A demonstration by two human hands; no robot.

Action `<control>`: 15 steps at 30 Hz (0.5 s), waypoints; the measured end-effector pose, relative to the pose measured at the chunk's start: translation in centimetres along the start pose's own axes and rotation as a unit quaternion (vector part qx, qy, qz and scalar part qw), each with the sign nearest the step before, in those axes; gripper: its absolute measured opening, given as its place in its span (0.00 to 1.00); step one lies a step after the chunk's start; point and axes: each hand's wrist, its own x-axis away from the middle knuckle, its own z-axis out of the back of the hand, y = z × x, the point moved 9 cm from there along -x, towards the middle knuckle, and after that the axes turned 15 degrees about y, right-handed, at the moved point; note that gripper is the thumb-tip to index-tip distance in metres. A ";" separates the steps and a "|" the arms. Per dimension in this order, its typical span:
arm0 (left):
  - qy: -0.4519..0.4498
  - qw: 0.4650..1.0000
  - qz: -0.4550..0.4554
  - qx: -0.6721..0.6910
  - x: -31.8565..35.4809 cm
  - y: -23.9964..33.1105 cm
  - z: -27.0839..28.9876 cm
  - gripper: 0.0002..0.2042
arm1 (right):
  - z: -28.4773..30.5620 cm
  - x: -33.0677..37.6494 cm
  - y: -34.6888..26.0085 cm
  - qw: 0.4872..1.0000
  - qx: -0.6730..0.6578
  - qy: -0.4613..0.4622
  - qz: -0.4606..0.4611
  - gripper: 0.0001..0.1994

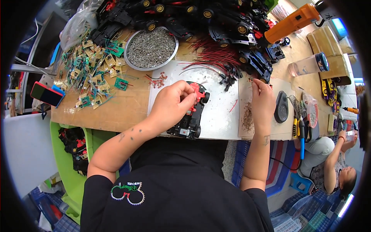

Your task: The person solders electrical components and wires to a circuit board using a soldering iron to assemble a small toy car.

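A: Head view, and it is the only one. Where does the toy car chassis [192, 116] lie from each grip?

B: It sits on the white sheet [220, 112] near the counter's [116, 108] front edge, dead centre. The left hand [172, 104] is on it already, its grip closed around the red part at the car's upper end. The long axis runs from about 1 o'clock, where the black wheel shows, down to 7 o'clock, toward the person's body.

A: And the right hand [262, 102]?

B: Well apart, at 3 o'clock from the car. Its fingers are pinched together at the top, over a scatter of tiny brown bits [247, 118] on the pale board; whether anything is held in that pinch is too small to tell. So the left hand is far nearer.

A: What surrounds it?

B: At 11 o'clock from the car, a round metal pan of screws [151, 48]. At 12 to 1 o'clock, a bundle of red wires [216, 58] and a heap of black car bodies [201, 19]. At 9 to 10 o'clock, a pile of small green circuit boards [92, 73]. A soldering iron [299, 127] lies past the right hand at 3 o'clock.

A: Anything between the right hand and the car?

B: Only bare white sheet and one loose red wire scrap.
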 end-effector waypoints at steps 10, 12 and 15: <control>0.051 0.998 0.015 0.019 -1.2 -0.2 0.2 0.09 | -2.1 1.2 0.2 0.994 -0.023 -0.099 -0.049 0.09; 0.016 0.998 0.063 0.027 -1.1 0.2 0.1 0.06 | -1.5 1.5 -0.6 0.995 -0.025 -0.094 0.015 0.08; -0.027 0.994 0.070 0.078 -0.9 -0.1 0.8 0.07 | -1.0 2.3 -1.5 0.983 -0.122 -0.121 -0.068 0.07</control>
